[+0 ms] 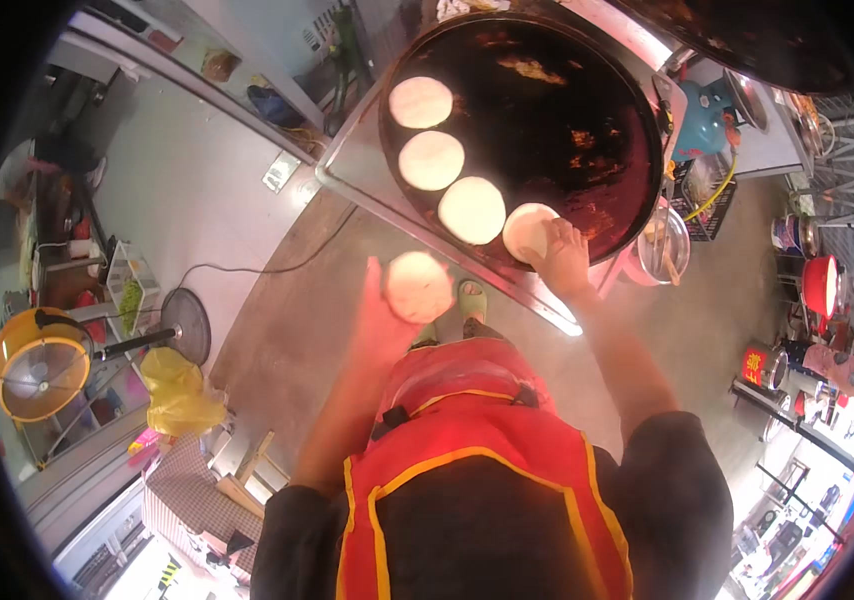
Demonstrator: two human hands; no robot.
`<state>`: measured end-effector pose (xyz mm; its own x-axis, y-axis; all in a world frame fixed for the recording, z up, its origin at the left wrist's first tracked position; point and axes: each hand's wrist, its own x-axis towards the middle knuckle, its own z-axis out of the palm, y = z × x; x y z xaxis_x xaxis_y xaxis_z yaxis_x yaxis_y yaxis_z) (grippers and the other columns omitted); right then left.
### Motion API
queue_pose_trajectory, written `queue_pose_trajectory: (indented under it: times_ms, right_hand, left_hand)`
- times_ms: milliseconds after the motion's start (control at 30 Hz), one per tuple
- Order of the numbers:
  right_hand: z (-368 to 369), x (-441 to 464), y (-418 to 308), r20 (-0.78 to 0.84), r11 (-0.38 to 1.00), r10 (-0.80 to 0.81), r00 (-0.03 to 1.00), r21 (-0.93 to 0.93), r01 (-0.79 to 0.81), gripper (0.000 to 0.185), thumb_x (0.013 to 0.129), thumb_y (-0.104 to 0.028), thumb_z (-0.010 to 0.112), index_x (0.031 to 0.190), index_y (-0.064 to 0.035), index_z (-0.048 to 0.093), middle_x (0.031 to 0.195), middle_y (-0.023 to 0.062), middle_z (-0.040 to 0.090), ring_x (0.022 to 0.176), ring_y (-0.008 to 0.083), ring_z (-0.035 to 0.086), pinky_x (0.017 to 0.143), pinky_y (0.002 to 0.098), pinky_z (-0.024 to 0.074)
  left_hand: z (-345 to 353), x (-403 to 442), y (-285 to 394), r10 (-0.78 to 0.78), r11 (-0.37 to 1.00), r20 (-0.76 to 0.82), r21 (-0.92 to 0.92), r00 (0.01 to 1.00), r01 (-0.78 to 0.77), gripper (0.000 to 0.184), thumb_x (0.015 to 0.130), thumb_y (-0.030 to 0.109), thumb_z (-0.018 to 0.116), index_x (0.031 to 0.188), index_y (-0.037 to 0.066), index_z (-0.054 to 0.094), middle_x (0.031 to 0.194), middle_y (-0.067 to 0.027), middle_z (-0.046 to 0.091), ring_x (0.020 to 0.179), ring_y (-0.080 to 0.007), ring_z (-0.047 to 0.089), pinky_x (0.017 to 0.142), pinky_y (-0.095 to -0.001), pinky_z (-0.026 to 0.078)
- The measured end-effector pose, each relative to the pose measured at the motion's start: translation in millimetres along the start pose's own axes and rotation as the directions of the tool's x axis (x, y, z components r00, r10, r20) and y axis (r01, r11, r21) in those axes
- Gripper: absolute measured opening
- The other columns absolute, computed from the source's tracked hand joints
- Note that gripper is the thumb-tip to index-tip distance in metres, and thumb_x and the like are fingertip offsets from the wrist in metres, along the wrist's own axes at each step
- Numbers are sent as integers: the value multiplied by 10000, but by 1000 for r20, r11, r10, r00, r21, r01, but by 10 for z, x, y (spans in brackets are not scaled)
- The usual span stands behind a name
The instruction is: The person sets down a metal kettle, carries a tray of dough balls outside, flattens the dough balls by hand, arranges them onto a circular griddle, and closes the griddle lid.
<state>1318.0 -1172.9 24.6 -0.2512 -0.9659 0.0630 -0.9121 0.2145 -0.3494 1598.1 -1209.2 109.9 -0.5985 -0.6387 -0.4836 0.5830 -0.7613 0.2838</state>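
In the head view, a yellow bag (180, 390) is seen well to the left of the pan (547, 130). A loose round (419, 287) is held in the left hand (392, 302), below the pan's lower-left edge. Three pale rounds (431, 160) are laid inside that edge. Beside them, a fourth round (525, 231) on the pan is touched by the right hand (563, 258), fingers bent; whether it is gripped cannot be told. Right of the pan, a red pot (820, 286) is seen.
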Motion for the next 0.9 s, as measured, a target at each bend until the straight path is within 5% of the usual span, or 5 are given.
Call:
queue_pose_trajectory:
  times_ms: [67,167,300,800,900]
  right_hand:
    - [-107,28,-32,-63,1000,22,998,4,-22,487,726,-255,694,1125,-24,538,1196,144,514,1075,322,487,920,427,384]
    - [-443,45,-327,-190,922,-89,978,356,153,373,742,-155,681,1069,-18,567,1115,145,553,1049,332,510,886,409,424]
    - [-861,-172,-944,-97,720,-147,984,672,173,252,754,-68,672,1002,-88,629,1070,124,554,993,296,522,809,382,466]
    - [-1101,-21,-1012,-189,721,-479,857,472,507,234,662,-54,711,886,-108,665,1244,45,502,1154,315,418,917,402,401]
    - [-1086,-37,-1014,-188,722,-514,837,432,540,198,673,-66,702,864,-103,667,1256,38,492,1176,311,398,938,416,379]
  left_hand:
    - [125,121,-27,-37,999,36,-31,999,38,730,897,603,291,1307,3,359,1318,-234,405,1220,-357,404,1007,-521,326]
    - [201,238,-65,-60,993,71,-95,996,67,736,899,601,271,1319,0,344,1323,-242,396,1226,-358,396,1013,-529,307]
    - [303,299,-117,-25,978,164,-201,986,58,645,940,508,239,1322,1,357,1322,-192,406,1228,-320,389,1038,-466,287]
    - [459,298,-141,-125,976,218,-150,968,160,562,964,443,266,1301,9,386,1319,-137,435,1239,-276,402,1058,-419,285]
    - [506,264,-138,-140,983,191,-88,972,159,575,972,454,207,1312,24,380,1291,-121,466,1178,-245,463,994,-402,364]
